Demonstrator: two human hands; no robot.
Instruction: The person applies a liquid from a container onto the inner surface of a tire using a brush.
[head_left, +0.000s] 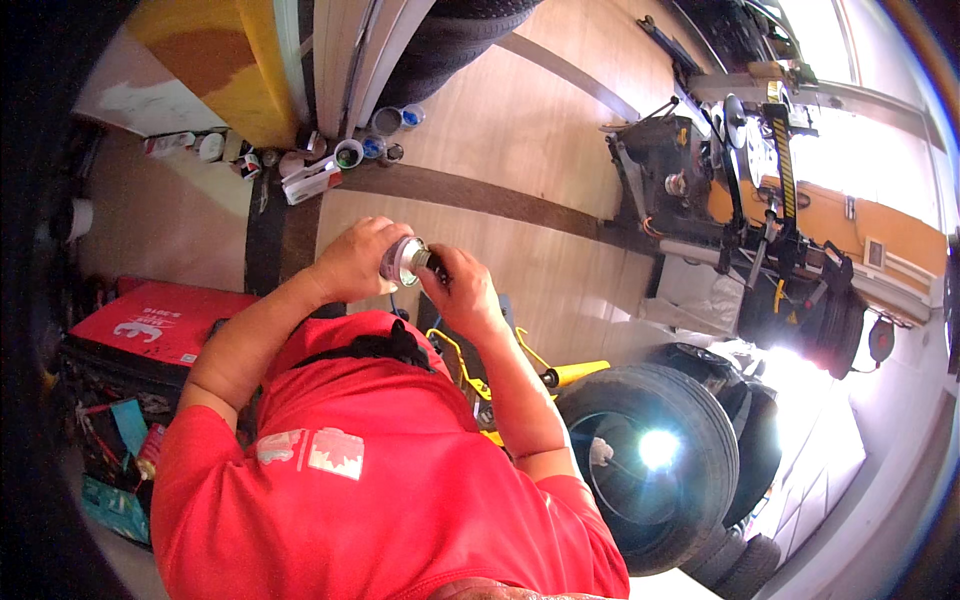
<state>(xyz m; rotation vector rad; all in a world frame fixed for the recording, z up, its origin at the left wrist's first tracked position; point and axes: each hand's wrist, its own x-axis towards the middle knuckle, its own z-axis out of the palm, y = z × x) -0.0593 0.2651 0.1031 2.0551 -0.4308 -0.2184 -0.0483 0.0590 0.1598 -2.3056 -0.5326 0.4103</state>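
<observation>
My left hand (358, 259) is wrapped around a small can (395, 262) with a bright metal top, held out in front of my waist. The can is tipped so that its top faces my right hand (461, 289). The fingers of that hand close on a dark cap (437, 268) at the can's metal neck (421, 257). Whether the cap is seated on the neck or lifted from it, I cannot tell. Both hands are above the wood-look floor (480, 225).
A large tyre (705, 465) with a bright lamp inside stands at my right, near yellow metal bars (577, 373). Left of me is a red-topped tool cart (150, 322). Small tubs (349, 154) and boxes (311, 180) line the post. A tyre-changing machine (772, 195) stands farther right.
</observation>
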